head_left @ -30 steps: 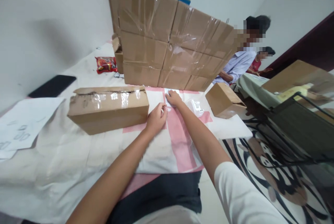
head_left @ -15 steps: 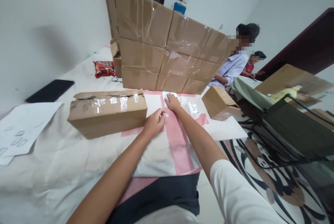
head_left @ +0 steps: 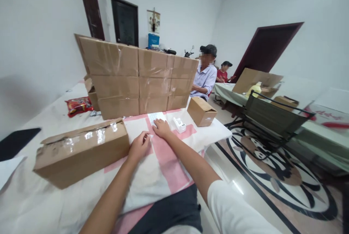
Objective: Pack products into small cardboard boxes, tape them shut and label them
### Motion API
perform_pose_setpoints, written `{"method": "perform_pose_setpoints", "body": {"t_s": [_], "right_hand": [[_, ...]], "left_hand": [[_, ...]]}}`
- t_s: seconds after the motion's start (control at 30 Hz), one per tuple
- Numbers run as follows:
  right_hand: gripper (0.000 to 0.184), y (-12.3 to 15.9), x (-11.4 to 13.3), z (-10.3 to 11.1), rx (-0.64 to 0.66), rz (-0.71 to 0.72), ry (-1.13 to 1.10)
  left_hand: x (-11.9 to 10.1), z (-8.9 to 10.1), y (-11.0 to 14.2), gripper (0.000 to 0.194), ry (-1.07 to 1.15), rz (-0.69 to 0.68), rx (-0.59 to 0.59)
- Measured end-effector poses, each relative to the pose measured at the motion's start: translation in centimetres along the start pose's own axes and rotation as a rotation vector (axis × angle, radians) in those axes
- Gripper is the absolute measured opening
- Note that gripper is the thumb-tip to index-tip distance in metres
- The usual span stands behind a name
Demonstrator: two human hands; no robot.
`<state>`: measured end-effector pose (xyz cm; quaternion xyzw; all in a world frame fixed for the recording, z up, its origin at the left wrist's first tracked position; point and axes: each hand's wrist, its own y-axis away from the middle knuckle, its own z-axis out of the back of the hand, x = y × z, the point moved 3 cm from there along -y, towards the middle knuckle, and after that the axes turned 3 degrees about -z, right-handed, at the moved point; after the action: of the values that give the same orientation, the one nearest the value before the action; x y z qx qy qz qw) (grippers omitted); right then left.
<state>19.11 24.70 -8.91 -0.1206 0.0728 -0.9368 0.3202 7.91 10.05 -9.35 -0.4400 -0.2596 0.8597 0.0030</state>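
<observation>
My left hand [head_left: 139,146] rests on the cloth beside the long cardboard box [head_left: 84,159], its thumb and fingers pinched together. A small white piece [head_left: 149,135] shows at those fingertips, too small to identify. Just ahead and to the right, my right hand [head_left: 161,129] lies flat with fingers stretched, touching a pale blue and white patterned sheet [head_left: 155,117] and partly covering it. To the right of that hand sits a small white plastic device [head_left: 179,125]. Behind the sheet stands an upright wall of taped cardboard [head_left: 139,81].
A smaller cardboard box [head_left: 201,112] stands near the right table edge. At left are a red packet [head_left: 79,106] and a dark flat object [head_left: 17,141]. One person [head_left: 204,77] sits beyond the cardboard, another [head_left: 224,74] farther back. A folding chair [head_left: 275,117] stands at right.
My view has swung to the right and upward, so the table's things appear farther left and lower. Both hands keep about the same places and poses on the table.
</observation>
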Motion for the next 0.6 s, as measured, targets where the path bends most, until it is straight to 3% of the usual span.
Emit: {"method": "perform_pose_setpoints", "body": {"t_s": [0.13,0.4,0.6], "right_hand": [[0.033,0.8,0.1,0.8,-0.059,-0.006,-0.013],[0.032,1.3,-0.1,0.8,-0.171,0.0,-0.08],[0.03,2.1,0.5,1.3,-0.238,0.128,-0.128]], "left_hand": [[0.3,0.0,0.0,0.03,-0.014,-0.001,-0.013],[0.8,-0.2,-0.1,0.029,-0.027,-0.028,-0.006],[1.1,-0.4,0.0,0.029,-0.004,0.006,-0.007]]}}
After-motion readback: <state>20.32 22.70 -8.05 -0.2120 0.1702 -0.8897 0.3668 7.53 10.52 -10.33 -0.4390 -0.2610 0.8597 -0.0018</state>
